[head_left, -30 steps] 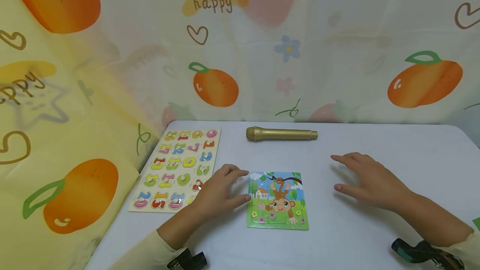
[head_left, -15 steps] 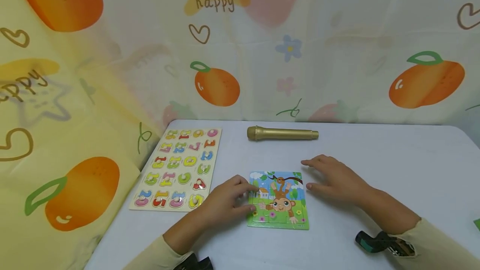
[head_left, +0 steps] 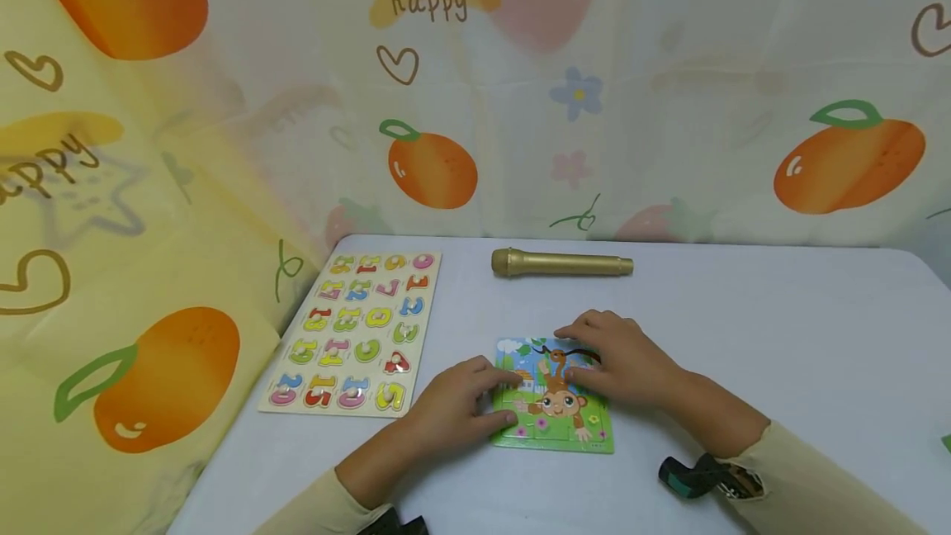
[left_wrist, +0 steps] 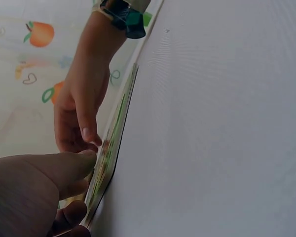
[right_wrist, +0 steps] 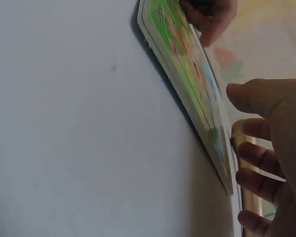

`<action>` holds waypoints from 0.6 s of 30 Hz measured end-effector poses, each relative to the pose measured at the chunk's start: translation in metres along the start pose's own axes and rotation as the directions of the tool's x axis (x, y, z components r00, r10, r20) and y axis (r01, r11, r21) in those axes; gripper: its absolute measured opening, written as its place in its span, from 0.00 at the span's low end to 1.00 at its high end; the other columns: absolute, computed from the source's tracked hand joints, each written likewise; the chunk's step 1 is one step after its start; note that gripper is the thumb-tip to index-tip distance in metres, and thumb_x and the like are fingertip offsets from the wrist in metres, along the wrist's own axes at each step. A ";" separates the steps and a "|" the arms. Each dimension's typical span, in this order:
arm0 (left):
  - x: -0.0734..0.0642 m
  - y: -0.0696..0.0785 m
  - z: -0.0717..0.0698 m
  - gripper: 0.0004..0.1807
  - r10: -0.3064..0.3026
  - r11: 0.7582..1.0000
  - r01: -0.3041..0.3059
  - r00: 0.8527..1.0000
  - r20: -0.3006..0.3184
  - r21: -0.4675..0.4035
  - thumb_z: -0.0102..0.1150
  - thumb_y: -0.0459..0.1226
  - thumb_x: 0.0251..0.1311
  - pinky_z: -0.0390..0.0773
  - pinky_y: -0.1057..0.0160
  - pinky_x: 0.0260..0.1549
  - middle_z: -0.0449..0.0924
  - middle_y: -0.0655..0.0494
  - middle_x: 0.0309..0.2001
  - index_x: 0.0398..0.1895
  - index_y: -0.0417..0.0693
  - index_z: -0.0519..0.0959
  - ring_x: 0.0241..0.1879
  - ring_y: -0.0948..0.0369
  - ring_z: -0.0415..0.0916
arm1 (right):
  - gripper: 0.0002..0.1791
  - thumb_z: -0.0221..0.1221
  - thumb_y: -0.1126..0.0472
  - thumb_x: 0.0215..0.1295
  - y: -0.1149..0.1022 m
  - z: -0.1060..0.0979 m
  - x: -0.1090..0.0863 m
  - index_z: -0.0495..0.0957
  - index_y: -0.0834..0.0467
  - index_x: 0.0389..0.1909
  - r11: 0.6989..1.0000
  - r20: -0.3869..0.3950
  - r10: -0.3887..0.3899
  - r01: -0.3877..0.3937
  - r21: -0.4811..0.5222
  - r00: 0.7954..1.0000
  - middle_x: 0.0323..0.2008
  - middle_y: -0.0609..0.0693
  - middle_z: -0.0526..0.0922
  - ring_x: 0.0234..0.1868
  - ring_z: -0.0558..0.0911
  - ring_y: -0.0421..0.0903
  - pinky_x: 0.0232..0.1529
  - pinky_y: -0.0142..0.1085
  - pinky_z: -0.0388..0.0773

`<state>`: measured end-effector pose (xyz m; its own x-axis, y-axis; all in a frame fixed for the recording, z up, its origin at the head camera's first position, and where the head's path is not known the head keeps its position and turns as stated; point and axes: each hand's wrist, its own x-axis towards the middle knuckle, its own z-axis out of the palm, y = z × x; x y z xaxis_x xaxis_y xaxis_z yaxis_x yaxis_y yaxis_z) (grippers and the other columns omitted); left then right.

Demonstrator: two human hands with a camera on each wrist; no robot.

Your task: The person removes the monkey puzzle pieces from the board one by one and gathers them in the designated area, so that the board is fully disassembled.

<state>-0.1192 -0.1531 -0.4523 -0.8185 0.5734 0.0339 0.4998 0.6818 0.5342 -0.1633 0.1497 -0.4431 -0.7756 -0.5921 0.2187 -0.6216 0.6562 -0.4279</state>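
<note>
A square jigsaw puzzle (head_left: 551,433) with a monkey hanging from a branch lies flat on the white table. At its left edge is my left hand (head_left: 453,404), with the fingertips over the house picture and the thumb by the lower left side. My right hand (head_left: 627,360) reaches across the upper right corner of the puzzle. In the right wrist view, the spread fingers of the right hand (right_wrist: 271,143) stand apart from the puzzle (right_wrist: 190,74). From the left wrist, my left hand (left_wrist: 44,185) is seen at the board's edge, with no firm grip visible.
A wooden number board (head_left: 349,337) with pegged numerals lies at the table's left. Behind the puzzle rests a gold microphone (head_left: 562,263). A fruit-printed curtain (head_left: 669,81) hangs at the back and left. A small green thing (head_left: 947,442) shows at the right edge.
My right hand has moved left from the bare table to above the puzzle's right side. My left hand has slid slightly right, its fingers now over the puzzle's left part.
</note>
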 end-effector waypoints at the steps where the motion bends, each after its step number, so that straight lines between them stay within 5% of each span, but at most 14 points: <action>1: 0.000 0.000 0.000 0.22 0.004 1.000 -0.004 1.000 -0.001 0.004 0.72 0.51 0.68 0.71 0.66 0.35 0.75 0.68 0.43 0.64 0.63 0.84 0.33 0.68 0.68 | 0.26 0.72 0.50 0.67 -0.002 0.001 0.002 0.84 0.53 0.64 1.000 0.003 -0.003 0.003 0.007 1.000 0.51 0.45 0.82 0.52 0.80 0.46 0.50 0.51 0.73; 18: -0.001 0.003 0.001 0.38 0.009 0.997 -0.010 1.000 0.008 0.082 0.81 0.63 0.50 0.73 0.65 0.43 0.76 0.69 0.47 0.66 0.66 0.83 0.42 0.69 0.71 | 0.26 0.70 0.46 0.68 -0.021 0.022 0.038 0.84 0.51 0.63 0.999 0.066 -0.008 0.005 0.043 0.998 0.50 0.43 0.81 0.46 0.77 0.41 0.46 0.45 0.69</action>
<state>-0.1161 -0.1513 -0.4520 -0.8117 0.5832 0.0320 0.5293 0.7113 0.4625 -0.1775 0.1032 -0.4450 -0.7620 -0.6265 0.1640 -0.6201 0.6328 -0.4638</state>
